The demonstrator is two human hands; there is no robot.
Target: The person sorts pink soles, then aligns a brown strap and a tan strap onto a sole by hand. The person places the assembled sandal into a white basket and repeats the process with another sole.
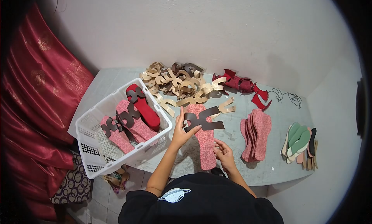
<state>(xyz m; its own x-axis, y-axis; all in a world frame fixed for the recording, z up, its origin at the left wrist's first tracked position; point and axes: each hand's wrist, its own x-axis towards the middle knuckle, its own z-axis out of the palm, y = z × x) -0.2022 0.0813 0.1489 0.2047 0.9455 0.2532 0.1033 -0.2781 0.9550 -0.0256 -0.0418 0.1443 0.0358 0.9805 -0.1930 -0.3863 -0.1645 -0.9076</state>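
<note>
Grey-green bench (230,135), back edge near a pale wall (232,34). Left hand (183,134) partly open, thumb over a dark brown strap (209,118) lying across the upper part of a patterned pink sole (205,148), near the front edge. Right hand (224,154) loosely curled, fingertips at the sole's right side. Left: white basket (86,148) with strapped pink and red soles. Behind: cream-and-brown strap pile (178,82), red pieces (242,84). Right: pink sole stack (259,135); green soles (299,140) near the right edge.
</note>
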